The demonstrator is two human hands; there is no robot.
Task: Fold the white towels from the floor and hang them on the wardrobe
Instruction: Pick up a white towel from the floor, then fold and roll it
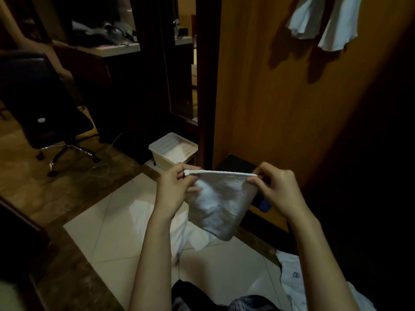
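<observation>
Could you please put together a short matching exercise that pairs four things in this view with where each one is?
Things:
1. small white towel
2. hung white towels
3. black office chair
4. white plastic bin

Places:
A. on the floor by the dark door frame
B. high up on the wooden wardrobe panel
C. stretched between the left hand and the right hand
D. far left, in front of the desk

Pairs: 1-C, 2-B, 3-D, 4-A
</observation>
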